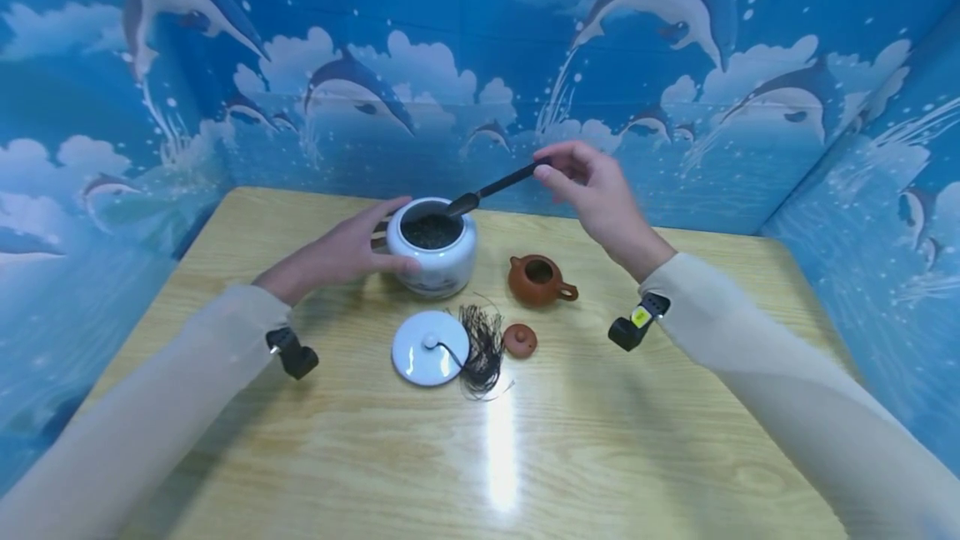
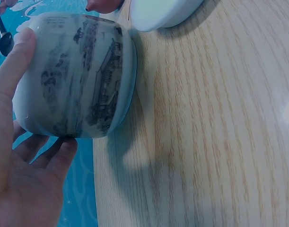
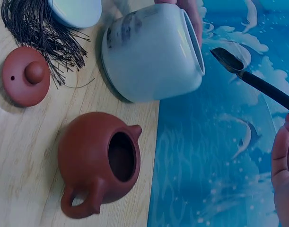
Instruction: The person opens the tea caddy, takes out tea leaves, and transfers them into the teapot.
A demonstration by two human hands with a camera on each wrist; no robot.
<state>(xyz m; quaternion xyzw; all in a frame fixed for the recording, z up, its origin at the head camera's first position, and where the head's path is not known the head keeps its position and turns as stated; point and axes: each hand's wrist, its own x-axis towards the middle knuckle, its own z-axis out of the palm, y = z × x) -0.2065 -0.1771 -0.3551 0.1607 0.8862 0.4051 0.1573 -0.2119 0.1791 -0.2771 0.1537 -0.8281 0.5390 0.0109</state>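
My left hand [image 1: 352, 247] grips the side of a white porcelain jar [image 1: 442, 269], thumb in front and fingers round the back. A dark painted scene shows on the jar [image 2: 78, 80] in the left wrist view. Dark loose tea leaves [image 1: 430, 234] lie inside its open mouth. Pinched by its end in my right hand [image 1: 592, 190] is a black tea scoop [image 1: 506, 182], slanting down to the jar's rim. In the right wrist view the scoop's bowl [image 3: 227, 59] hangs just above the mouth; whether it carries leaves I cannot tell.
A lidless brown clay teapot [image 1: 532, 294] stands right of the jar, its small lid [image 1: 520, 341] in front. The jar's white lid [image 1: 420, 348], with a dark tassel [image 1: 482, 348], lies nearer on the wooden table [image 1: 337, 457]. A blue dolphin-print backdrop [image 1: 465, 40] surrounds the table.
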